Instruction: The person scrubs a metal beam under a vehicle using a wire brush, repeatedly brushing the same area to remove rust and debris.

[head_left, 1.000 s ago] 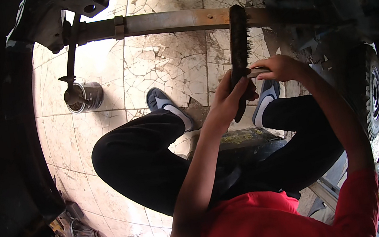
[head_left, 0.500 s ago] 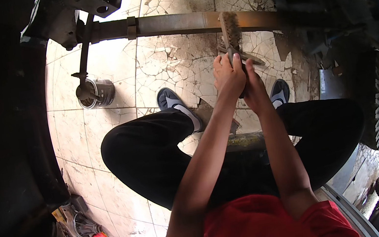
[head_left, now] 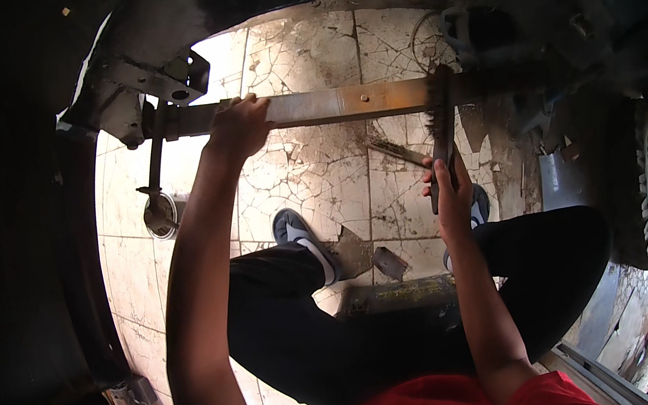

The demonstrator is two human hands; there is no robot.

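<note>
The left hand has its fingers curled over the left part of the long, flat metal bar, which is grey mid-length and rusty orange-brown further right, while the right hand grips the long dark brush with coarse black bristles by its near end, its head lying across the bar's right part in view; whether the bristles touch the metal I cannot tell. A thin, brownish bristled brush slants on the bar's near side, one end meeting the right hand's fingers, and it is unclear whether they pinch it too. If they do, the divided hold could let either tool twist or drop; a hard stroke might skid off the bar's edge or run into the left hand's knuckles. The slim dark metal rod by the bar's left end overlaps the round grey tin in view, so a jolt could knock the tin if they touch. Free room lies along the bar's middle and on its near side, above the cracked cream tile floor; the black box-shaped metal bracket at its left end and the shadowy dark metal parts beyond its right part limit sideways travel
</note>
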